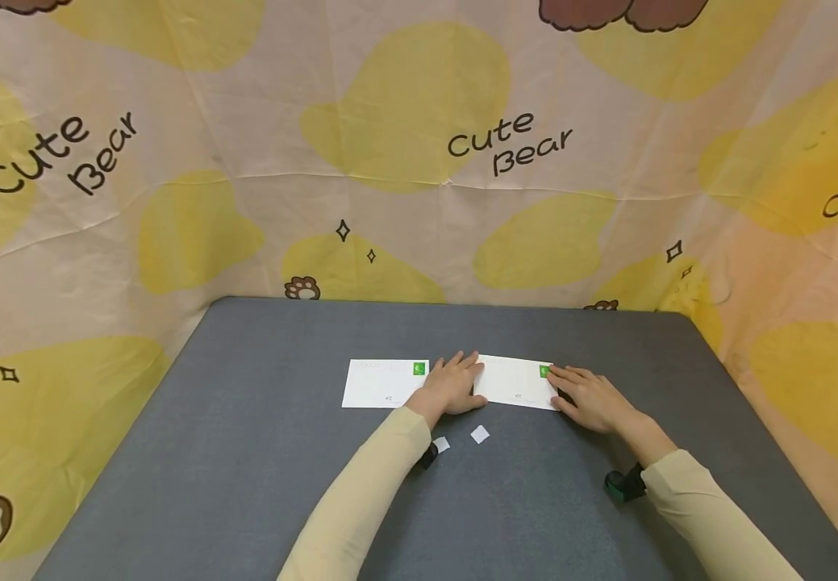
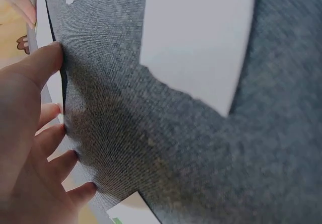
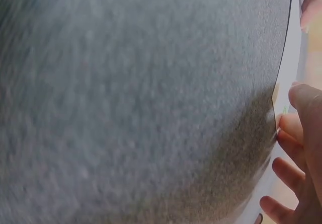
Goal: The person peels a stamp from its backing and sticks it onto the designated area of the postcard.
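Note:
A white envelope [image 1: 513, 381] with a green stamp [image 1: 544, 371] at its top right corner lies in front of me on the table. My left hand [image 1: 451, 385] rests at its left edge, fingers spread and thumb near the lower corner. On the opposite side my right hand [image 1: 593, 399] touches the right edge, its fingertips at the stamp. Another stamped white envelope [image 1: 382, 383] lies flat to the left, its lower right part behind my left hand. Nearer to me are two small white paper pieces [image 1: 480, 434], one beside my left wrist; the left wrist view shows a torn-looking edge on a paper piece [image 2: 198, 43].
The grey cloth-topped table [image 1: 281, 484] reaches back to a hanging cloth [image 1: 404, 105] printed with yellow patches and words. Black wrist gear [image 1: 625, 484] shows under the right sleeve.

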`<state>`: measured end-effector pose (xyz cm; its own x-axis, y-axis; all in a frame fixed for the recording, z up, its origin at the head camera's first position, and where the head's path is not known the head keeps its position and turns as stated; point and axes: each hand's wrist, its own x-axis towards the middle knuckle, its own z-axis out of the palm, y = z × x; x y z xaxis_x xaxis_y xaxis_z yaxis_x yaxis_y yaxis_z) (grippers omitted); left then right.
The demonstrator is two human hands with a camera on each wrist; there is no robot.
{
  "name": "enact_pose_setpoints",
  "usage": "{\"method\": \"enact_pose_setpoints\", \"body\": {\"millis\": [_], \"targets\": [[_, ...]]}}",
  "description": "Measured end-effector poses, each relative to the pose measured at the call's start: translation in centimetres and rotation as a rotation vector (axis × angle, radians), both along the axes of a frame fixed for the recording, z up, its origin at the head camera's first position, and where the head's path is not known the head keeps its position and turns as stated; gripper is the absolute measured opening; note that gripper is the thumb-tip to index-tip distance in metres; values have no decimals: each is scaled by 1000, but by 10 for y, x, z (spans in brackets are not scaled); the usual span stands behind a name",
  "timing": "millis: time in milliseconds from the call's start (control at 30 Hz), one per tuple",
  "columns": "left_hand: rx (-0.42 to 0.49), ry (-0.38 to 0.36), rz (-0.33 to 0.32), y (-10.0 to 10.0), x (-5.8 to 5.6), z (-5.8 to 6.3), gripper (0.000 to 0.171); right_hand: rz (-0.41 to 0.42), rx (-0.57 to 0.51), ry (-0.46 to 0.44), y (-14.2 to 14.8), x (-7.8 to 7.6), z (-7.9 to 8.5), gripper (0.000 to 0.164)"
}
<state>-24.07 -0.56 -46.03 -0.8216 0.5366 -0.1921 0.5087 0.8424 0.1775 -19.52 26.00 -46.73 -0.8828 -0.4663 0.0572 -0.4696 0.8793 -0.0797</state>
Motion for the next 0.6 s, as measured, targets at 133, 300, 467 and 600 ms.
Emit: {"method": "enact_pose_setpoints", "body": {"millis": [133,300,467,600], "targets": [[18,33,-24,-4,2,1,61,-6,-24,22,-1,0,-2,48],[42,107,-44,-17,7,3,55,-16,-91,61,-2,-1,-2,42],[72,147,-45,-37,14,8,52,-31,-142,103,-7,-1,2,35],[100,194,-40,-57,19,13,50,-33,-148,132,-9,0,8,36]]}}
